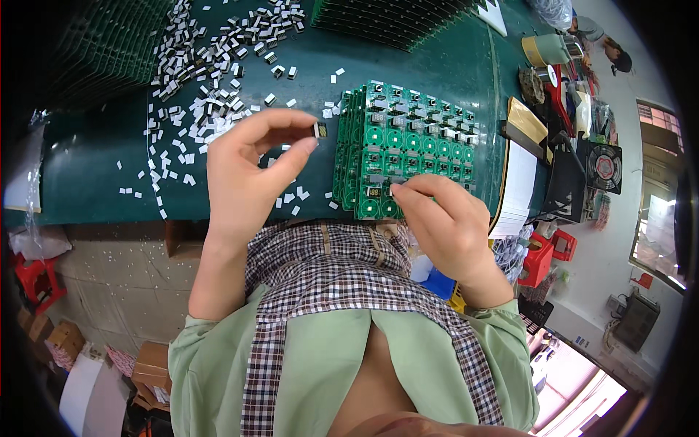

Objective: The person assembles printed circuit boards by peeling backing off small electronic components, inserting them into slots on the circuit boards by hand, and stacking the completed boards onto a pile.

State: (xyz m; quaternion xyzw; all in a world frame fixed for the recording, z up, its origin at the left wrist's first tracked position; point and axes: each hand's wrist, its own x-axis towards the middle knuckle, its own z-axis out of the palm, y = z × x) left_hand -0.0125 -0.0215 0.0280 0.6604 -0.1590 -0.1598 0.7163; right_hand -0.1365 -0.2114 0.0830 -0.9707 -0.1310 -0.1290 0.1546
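Observation:
Between thumb and index finger, my left hand [251, 164] pinches a small digit display module [320, 130], white on one side and dark on the other, above the table left of the boards. My right hand [448, 226] is over the lower part of a green circuit board panel [419, 146], its thumb and index finger pressed together at the board. What those fingertips hold, if anything, is covered. The panel lies on top of a stack of similar panels and bears rows of round outlines and small parts. Beside my right fingertips a digit display [373, 193] sits on the panel.
Many loose display modules and small white pieces [211, 95] are scattered on the green table [95, 156]. Racked circuit boards [393, 18] stand at the back, with more [109, 65] at far left. White paper [515, 186], a mug [546, 49] and a fan [604, 167] are to the right.

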